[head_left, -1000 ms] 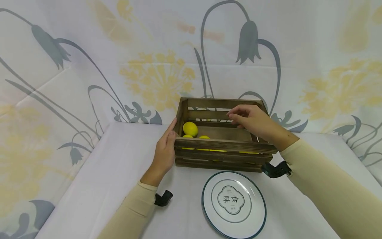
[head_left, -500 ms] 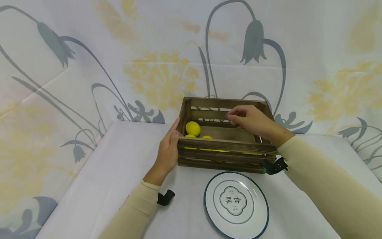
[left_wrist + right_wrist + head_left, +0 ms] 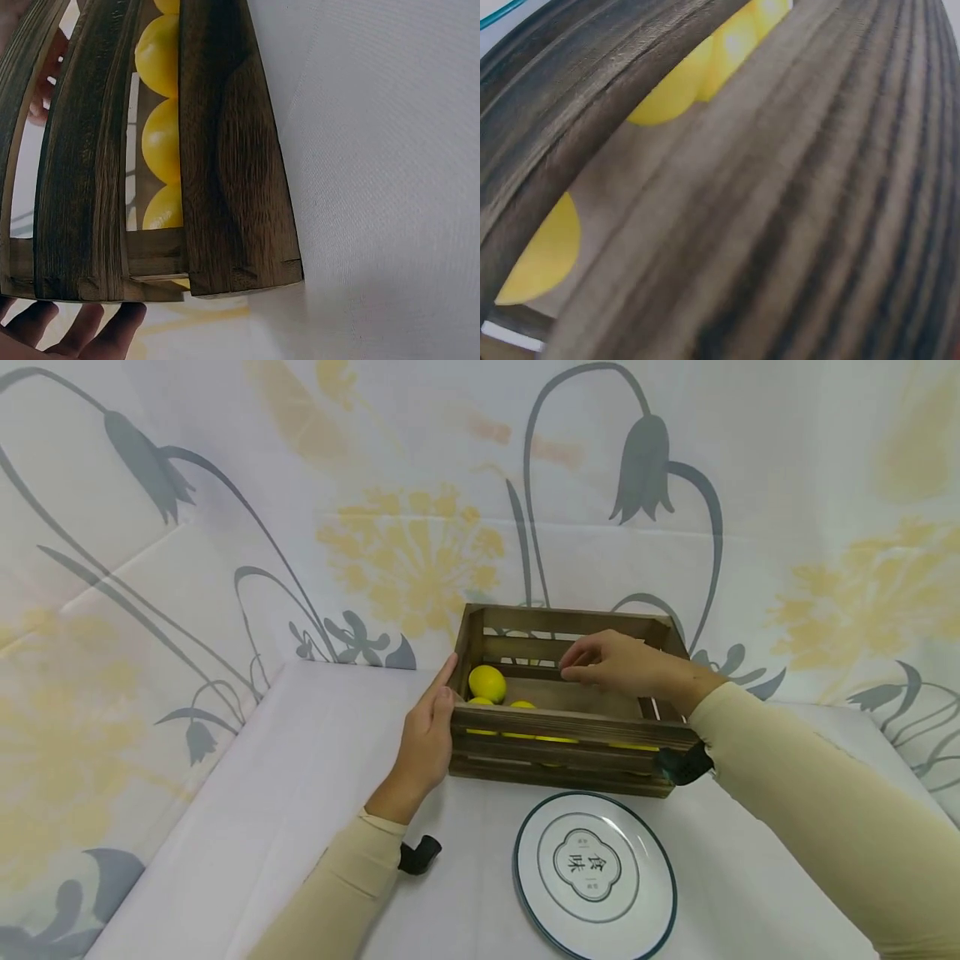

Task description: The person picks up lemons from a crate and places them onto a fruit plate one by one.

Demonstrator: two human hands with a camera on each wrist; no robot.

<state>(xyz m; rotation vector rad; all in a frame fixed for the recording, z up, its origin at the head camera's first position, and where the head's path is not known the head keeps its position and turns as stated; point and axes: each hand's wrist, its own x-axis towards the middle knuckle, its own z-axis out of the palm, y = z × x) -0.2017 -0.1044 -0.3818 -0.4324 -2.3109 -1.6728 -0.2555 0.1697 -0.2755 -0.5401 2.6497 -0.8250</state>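
Crate (image 3: 570,724): dark brown slatted wood, streaked grain, open top facing up; stands on the white surface (image 3: 300,793) behind the plate (image 3: 597,875), long axis left to right, right end slightly nearer the person.
Lemons (image 3: 487,684): several, bright yellow, smooth, glossy, nearly round; inside the crate, most along its front; one at the left end sits higher. Their long axes cannot be told.
Left hand (image 3: 427,739): fingers extended, against the crate's left end.
Right hand (image 3: 618,667): over the crate's interior, fingers loosely bent.
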